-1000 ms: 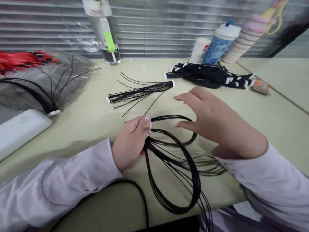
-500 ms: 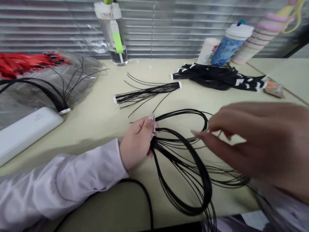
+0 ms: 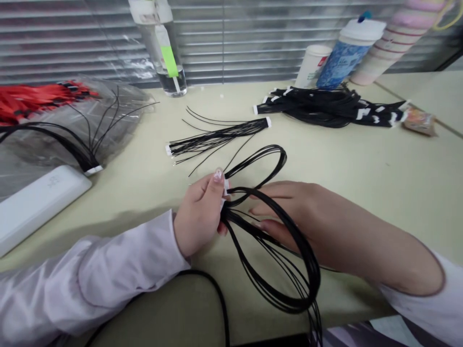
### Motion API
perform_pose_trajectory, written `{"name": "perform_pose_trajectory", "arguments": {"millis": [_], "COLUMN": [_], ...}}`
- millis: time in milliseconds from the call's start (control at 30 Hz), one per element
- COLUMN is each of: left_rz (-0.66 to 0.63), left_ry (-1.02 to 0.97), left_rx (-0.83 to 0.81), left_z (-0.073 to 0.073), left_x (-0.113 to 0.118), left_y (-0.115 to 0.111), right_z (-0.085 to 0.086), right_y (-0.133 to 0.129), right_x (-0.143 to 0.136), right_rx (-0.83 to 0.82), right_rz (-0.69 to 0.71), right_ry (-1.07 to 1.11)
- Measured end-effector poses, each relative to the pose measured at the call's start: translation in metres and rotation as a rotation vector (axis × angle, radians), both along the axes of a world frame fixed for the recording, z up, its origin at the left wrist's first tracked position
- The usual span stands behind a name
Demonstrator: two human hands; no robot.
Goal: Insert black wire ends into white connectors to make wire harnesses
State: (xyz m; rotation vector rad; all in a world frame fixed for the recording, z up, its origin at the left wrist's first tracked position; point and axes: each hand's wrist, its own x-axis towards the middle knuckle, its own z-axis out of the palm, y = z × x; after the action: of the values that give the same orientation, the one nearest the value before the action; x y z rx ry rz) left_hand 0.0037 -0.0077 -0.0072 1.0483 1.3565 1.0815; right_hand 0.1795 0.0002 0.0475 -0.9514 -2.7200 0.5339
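Centrally, close to the near edge of the pale greenish-yellow surface (image 3: pixel 354 164), a looped bundle of thin black wires (image 3: pixel 314 270) with white plastic connectors (image 3: pixel 226 187) is held by the left hand (image 3: pixel 200 212), the connector end being pinched between thumb and fingers. The right hand (image 3: pixel 311 221) is placed among the loops, its fingers partly bent; whether any wire is gripped by them cannot be told, as its fingers are crossed by the large loop. Some loose wires are hung past the near edge.

Beyond the hands, a flat black wire harness with white ends (image 3: pixel 220 134) is laid out. Toward the far right corner, a heaped pile of black harnesses (image 3: pixel 321 108) is set beside a small orange-brown packet (image 3: pixel 419 121); behind it, a white cup (image 3: pixel 313 66), a blue patterned cup with a white lid (image 3: pixel 345 55) and a pink-and-white striped bottle (image 3: pixel 394 43) are lined up along the far edge. At the left, a clear plastic bag (image 3: pixel 126 115) is topped by red bundled strips (image 3: pixel 36 99), and a rounded white plastic case (image 3: pixel 39 202) is placed nearer.
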Motion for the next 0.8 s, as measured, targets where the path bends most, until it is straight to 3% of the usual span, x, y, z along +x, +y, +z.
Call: {"name": "perform_pose_trajectory", "arguments": {"millis": [200, 367, 433, 700, 800], "left_rz": [0.004, 0.006, -0.008, -0.095, -0.104], "left_ry": [0.021, 0.030, 0.024, 0.141, 0.153], "left_rx": [0.019, 0.039, 0.064, 0.183, 0.192], "left_z": [0.002, 0.002, 0.002, 0.003, 0.003], "left_x": [0.000, 0.002, 0.002, -0.001, -0.001], "left_y": [0.000, -0.002, -0.004, -0.009, -0.009], "right_z": [-0.001, 0.004, 0.003, -0.006, -0.009], "right_y": [0.001, 0.000, 0.001, -0.001, -0.001], "right_x": [-0.003, -0.001, -0.003, -0.017, -0.018], "right_rx": [-0.078, -0.565, -0.645, -0.560, -0.411], "right_rz": [-0.076, -0.194, -0.212, -0.174, -0.141], "right_ry": [0.077, 0.073, 0.067, 0.123, 0.118]}}
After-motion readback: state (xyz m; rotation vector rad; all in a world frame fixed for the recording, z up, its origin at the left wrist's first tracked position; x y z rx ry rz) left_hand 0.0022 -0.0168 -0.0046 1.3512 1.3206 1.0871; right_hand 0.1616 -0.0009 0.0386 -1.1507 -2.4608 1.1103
